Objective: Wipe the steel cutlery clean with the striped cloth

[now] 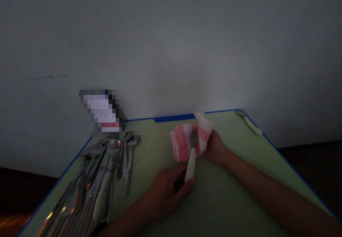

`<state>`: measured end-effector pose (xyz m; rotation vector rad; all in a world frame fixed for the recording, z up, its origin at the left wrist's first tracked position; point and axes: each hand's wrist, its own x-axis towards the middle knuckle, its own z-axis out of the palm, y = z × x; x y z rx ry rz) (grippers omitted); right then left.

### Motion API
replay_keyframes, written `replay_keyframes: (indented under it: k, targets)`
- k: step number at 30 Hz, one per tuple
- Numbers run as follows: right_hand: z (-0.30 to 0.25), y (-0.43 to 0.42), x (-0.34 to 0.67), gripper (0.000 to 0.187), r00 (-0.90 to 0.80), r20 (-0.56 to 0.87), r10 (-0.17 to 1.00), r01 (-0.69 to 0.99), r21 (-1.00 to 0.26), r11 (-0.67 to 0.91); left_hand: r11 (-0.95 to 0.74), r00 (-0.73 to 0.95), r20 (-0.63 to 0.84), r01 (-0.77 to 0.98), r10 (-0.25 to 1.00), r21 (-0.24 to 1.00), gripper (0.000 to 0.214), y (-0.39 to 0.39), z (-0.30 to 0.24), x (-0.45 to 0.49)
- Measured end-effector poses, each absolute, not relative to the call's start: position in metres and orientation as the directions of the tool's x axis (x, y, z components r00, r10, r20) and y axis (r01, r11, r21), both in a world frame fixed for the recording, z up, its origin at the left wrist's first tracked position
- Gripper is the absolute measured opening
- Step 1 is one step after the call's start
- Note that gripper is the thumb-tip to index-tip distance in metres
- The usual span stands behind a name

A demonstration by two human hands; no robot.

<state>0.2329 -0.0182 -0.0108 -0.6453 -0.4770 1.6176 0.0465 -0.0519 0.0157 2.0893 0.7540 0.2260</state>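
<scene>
My left hand grips the white handle of a fork between thumb and fingers, its metal head pointing away from me. A pink and white striped cloth lies around the fork's head, partly covering it. My right hand is closed on the cloth from the right side, and the folds hide most of its fingertips. Both hands are over the middle of the table.
A pile of metal cutlery with spoons covers the left of the green, blue-edged table. Behind it a pixelated object leans near the wall. Another white-handled fork lies at the far right corner.
</scene>
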Motion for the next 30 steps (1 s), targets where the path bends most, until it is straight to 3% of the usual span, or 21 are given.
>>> replay_keyframes:
  k: [11,16,23,27,30]
  targets:
    - [-0.018,-0.017,0.238,0.006,-0.073,-0.181,0.981,-0.782,-0.600,-0.169,-0.388,0.774,-0.144,0.459,0.617,0.799,0.027,-0.053,0.011,0.046]
    - [-0.028,-0.010,0.240,0.011,-0.041,-0.179,0.983,-0.801,-0.582,-0.140,-0.267,0.690,-0.127,0.433,0.712,0.861,0.028,-0.051,0.012,0.047]
    - [-0.015,-0.005,0.235,0.019,0.104,0.024,0.994,-0.832,-0.545,0.100,-0.177,0.613,-0.138,0.425,0.778,0.888,0.031,-0.052,0.009,0.048]
    - [-0.008,-0.012,0.239,0.023,0.045,0.052,0.998,-0.859,-0.508,0.065,-0.152,0.595,-0.157,0.435,0.788,0.887,0.032,-0.051,0.011,0.049]
    - [-0.008,-0.019,0.245,0.025,-0.001,-0.008,1.000,-0.895,-0.446,-0.005,-0.169,0.604,-0.151,0.439,0.782,0.883,0.031,-0.051,0.011,0.050]
